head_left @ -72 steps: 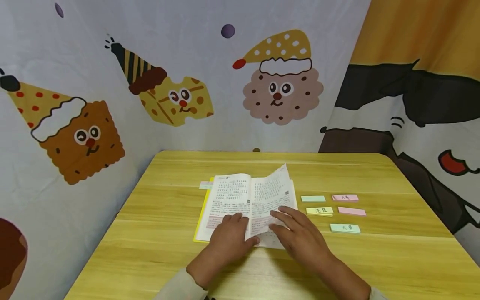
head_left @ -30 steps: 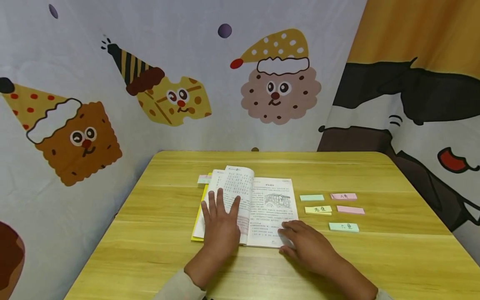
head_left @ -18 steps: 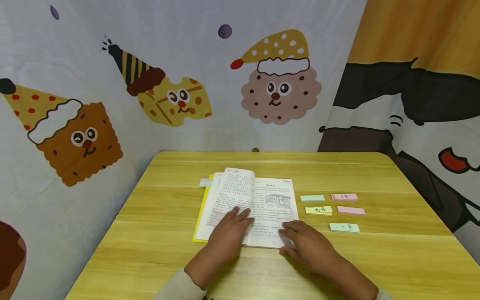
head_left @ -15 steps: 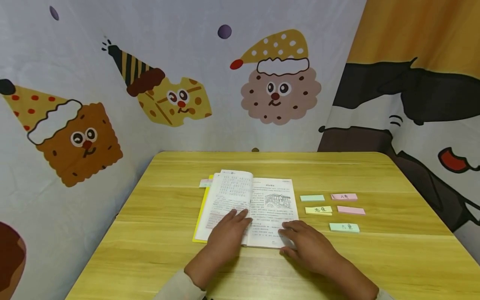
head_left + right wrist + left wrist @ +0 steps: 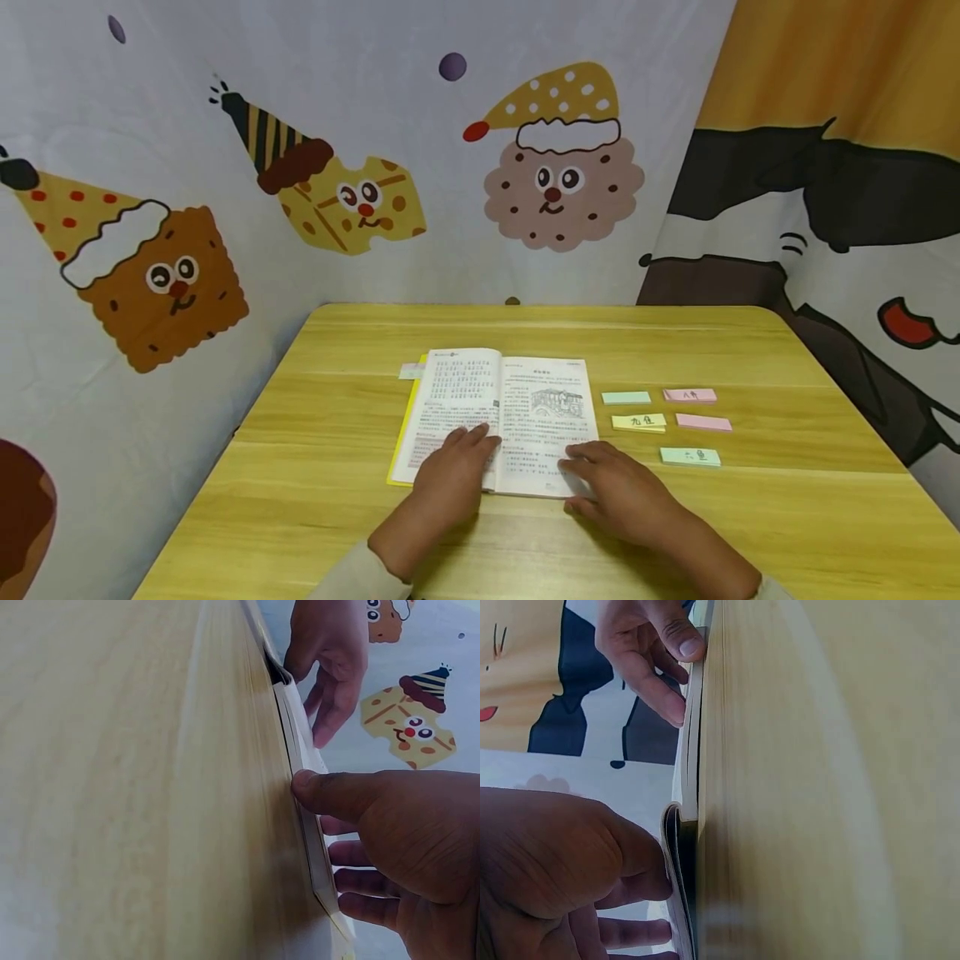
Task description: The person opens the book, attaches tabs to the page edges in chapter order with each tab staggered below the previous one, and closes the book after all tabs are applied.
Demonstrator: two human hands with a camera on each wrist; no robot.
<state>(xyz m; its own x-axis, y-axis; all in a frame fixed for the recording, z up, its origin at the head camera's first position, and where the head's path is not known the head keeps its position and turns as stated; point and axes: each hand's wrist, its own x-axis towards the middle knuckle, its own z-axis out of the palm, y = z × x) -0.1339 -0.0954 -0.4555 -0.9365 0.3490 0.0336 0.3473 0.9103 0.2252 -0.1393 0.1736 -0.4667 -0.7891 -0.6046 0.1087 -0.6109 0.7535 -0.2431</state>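
Two hands (image 5: 453, 473) (image 5: 630, 500), one book (image 5: 459, 396), five slips (image 5: 639, 422) right

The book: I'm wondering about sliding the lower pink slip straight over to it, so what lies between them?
The yellow slip lies between the book and the lower pink slip, apart from both, as the head view shows.

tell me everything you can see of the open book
The open book lies face up on the wood-grain table, its white paper arching near the middle. Printed text, too small to read, runs down both pages; the right page has a line drawing. A yellow edge shows along the left. The left hand rests on the left page; the right hand touches the lower right corner.
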